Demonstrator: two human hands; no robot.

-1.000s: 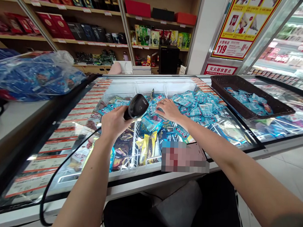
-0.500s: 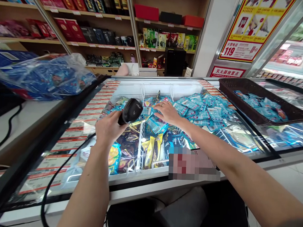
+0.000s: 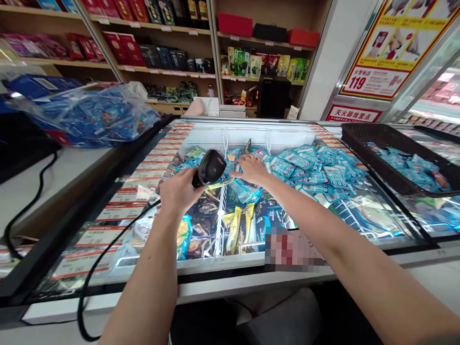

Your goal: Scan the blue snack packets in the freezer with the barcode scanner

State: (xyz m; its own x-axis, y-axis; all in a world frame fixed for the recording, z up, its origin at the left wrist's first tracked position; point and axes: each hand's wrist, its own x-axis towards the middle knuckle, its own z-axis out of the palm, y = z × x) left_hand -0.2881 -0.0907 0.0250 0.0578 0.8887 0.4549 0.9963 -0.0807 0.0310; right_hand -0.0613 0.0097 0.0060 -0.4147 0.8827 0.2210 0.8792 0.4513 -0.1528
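Observation:
My left hand (image 3: 180, 190) is closed round the handle of a black barcode scanner (image 3: 210, 168), whose head points at the blue packets in an open chest freezer (image 3: 226, 273). A black cable (image 3: 94, 273) runs from the scanner down past the freezer's front. My right hand (image 3: 252, 169) lies on the pile of blue ice-cream packets (image 3: 309, 167), fingers spread and pressing one packet near the scanner head. Yellow and dark wrapped ice creams (image 3: 235, 228) lie in the nearer wire compartments.
A dark plastic basket (image 3: 389, 148) holding more blue packets rests on the freezer lid at the right. A clear bag of blue packets (image 3: 88, 114) sits on the counter at the left. Shelves of boxed goods (image 3: 144, 48) stand behind. A red-and-yellow poster (image 3: 389, 42) hangs at the upper right.
My view has shifted slightly, so everything slid right. Both hands stay at the same spot in the freezer, the scanner still aimed at the packets under my right hand.

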